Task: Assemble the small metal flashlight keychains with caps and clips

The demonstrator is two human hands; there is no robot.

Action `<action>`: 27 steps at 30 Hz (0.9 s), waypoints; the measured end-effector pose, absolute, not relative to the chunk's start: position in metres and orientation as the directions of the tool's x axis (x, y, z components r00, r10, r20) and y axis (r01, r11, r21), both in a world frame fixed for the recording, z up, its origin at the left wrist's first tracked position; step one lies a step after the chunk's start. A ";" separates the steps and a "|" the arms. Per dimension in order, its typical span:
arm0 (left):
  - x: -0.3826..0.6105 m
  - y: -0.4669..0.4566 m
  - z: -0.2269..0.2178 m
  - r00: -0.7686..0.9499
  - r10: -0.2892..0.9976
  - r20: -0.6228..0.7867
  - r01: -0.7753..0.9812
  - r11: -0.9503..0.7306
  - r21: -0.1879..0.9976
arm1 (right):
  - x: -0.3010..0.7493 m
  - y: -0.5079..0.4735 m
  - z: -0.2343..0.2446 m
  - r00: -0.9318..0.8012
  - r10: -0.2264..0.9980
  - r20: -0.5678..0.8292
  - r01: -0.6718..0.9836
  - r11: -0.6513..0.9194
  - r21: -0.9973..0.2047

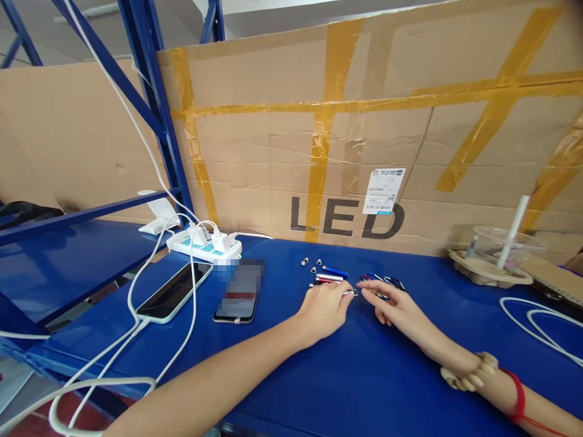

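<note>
My left hand [322,311] is closed, thumb and fingers pinching a small silver metal piece with a loop [350,292] at its end; most of it is hidden in the fingers. Just to the right, my right hand [392,301] reaches toward that loop with its fingers stretched out, and I see nothing held in it. Beyond my left hand lie a blue metal tube [335,272] and a silver tube [328,278], with a red one partly covered. Small silver end caps [305,262] lie behind them. Dark blue cords [394,282] lie behind my right hand.
On the left are a white-edged phone [175,292], a second phone [237,306] and a white power strip [204,247] with trailing white cables. A cardboard sheet [255,158] stands along the back. At right are a plastic cup in a carton holder [489,276] and a looped white cable [531,321].
</note>
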State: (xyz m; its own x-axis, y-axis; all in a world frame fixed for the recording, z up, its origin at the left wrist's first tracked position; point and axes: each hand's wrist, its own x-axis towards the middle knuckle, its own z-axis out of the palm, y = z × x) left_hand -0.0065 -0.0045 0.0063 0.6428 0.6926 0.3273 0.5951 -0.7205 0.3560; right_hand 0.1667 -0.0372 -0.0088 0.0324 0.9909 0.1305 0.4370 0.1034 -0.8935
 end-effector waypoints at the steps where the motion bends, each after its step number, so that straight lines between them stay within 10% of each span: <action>1: -0.006 -0.004 0.006 0.645 0.689 0.330 0.594 -0.724 0.350 | 0.169 -0.038 -0.009 0.029 0.993 0.118 0.424 0.095 -0.901; 27: -0.009 -0.007 0.003 0.695 0.626 0.353 0.582 -0.779 0.234 | 0.167 -0.035 0.000 0.018 0.998 0.063 0.384 0.051 -0.922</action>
State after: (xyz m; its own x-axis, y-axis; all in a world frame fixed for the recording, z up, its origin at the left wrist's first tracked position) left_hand -0.0092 -0.0071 0.0027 0.6952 0.6260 0.3532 0.5823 -0.7786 0.2339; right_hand 0.1674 -0.0355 0.0002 0.0178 0.9979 0.0629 0.3838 0.0512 -0.9220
